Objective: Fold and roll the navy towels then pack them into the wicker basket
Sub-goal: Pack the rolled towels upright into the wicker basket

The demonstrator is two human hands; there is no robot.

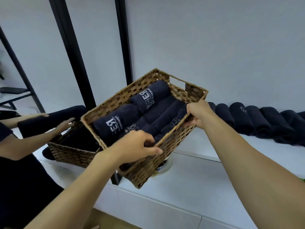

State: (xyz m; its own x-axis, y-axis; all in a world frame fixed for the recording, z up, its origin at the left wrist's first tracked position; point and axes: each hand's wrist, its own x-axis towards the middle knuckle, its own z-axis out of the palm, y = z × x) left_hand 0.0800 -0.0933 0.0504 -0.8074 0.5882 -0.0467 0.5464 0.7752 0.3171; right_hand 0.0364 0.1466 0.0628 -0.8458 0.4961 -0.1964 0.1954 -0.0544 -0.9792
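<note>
Holding the wicker basket point(153, 164) tilted above the white table point(198, 182), the person has both hands on its near rim: the left grip point(138, 146) is curled over the rim at about 7 o'clock of the basket, thumb outside and fingers hooked in, and the right grip point(198, 114) pinches the rim corner at about 3 o'clock. The basket sits mid-frame, one lower corner close to the table, and is packed with rolled navy towels point(158, 111) lying side by side. Loaded like this it likely carries real weight for its size, and the woven wall looks stiff but somewhat springy, so the rim may flex under a one-sided pull; the cut-out handle at 1 o'clock or two opposite rims would probably give a steadier hold. The towels are soft and will slump or unroll if tipped further. Two rolls carry a white print point(113, 125): two large block letters, the first seemingly an E, with smaller lettering too blurred to read. More rolled towels point(257, 121) line the table at 3 o'clock. At 9 o'clock a second basket point(71, 154) rests there, with another person's hand point(64, 124) over it.
</note>
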